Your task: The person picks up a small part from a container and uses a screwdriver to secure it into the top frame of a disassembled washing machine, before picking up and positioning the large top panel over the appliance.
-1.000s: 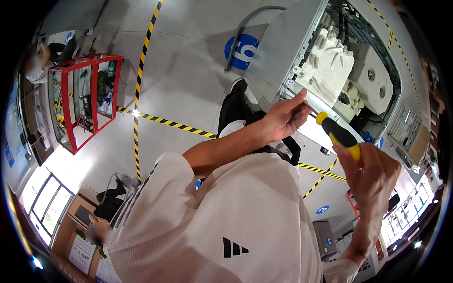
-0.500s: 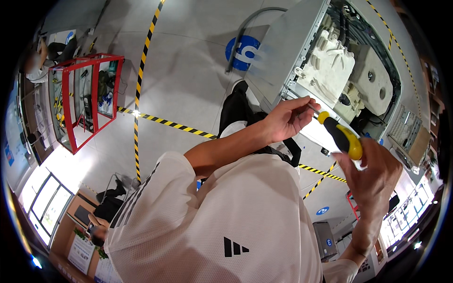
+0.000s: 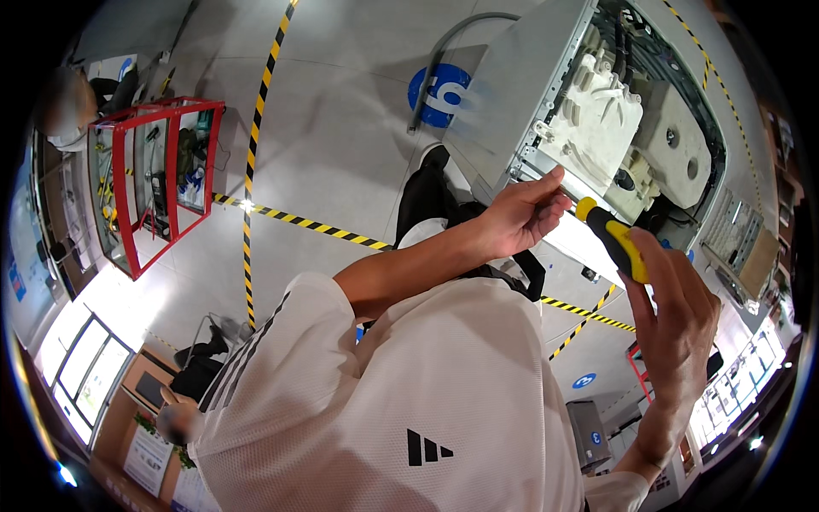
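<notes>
Yellow-and-black-handled screwdriver point(image 3: 612, 241) gripped in right hand point(image 3: 674, 320), tip by opened grey appliance's point(image 3: 520, 94) edge; left hand point(image 3: 522, 213) pinching that edge; round blue floor sign point(image 3: 439, 92) behind; hands slightly lower than before

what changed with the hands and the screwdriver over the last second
Very little changed. The right hand keeps its grip on the yellow-and-black screwdriver, whose handle shifted only slightly beside the left hand. That hand stays with its fingertips at the edge of the opened grey appliance. Nothing was picked up or let go.
</notes>
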Motion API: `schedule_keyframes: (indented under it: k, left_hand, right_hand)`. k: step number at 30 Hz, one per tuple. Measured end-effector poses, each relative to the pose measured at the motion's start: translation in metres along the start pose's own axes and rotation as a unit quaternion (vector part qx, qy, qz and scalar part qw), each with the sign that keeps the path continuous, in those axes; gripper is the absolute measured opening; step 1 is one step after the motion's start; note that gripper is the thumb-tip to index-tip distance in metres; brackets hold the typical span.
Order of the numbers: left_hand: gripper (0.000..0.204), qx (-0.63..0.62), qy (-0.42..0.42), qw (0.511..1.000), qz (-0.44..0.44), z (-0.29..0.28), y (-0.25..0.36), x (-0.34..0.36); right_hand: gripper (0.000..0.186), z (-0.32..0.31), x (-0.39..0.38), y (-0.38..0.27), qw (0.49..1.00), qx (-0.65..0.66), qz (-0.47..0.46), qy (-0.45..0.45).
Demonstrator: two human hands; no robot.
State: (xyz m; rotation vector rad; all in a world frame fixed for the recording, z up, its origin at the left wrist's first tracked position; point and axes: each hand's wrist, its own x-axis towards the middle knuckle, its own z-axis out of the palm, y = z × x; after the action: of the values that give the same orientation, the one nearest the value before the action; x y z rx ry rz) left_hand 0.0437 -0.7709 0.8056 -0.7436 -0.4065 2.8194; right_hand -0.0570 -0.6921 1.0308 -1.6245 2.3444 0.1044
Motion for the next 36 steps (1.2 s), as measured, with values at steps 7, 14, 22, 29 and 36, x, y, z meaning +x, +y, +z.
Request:
schedule_keyframes:
  k: [7,14,22,29,36]
  left_hand:
    - [0.030,-0.028,0.005,1.000,0.010,0.001,-0.001,0.005]
    - [0.029,-0.035,0.021,0.999,0.004,0.016,-0.002,-0.005]
    - [0.026,-0.023,-0.019,1.000,-0.006,-0.001,-0.004,0.004]
    - [0.024,-0.037,0.004,0.999,0.021,0.007,-0.006,-0.002]
    - [0.029,0.042,0.046,0.998,0.031,0.004,-0.004,0.000]
  right_hand:
    - [0.051,-0.003,0.007,-0.005,0.997,0.012,0.076,0.021]
    - [0.045,0.005,-0.002,0.005,0.999,0.002,0.026,-0.042]
    - [0.041,0.006,-0.003,-0.004,0.999,0.016,0.023,0.016]
    - [0.043,0.005,0.006,-0.001,0.999,-0.017,-0.033,0.028]
    - [0.036,0.016,-0.001,-0.005,0.999,0.044,0.019,0.019]
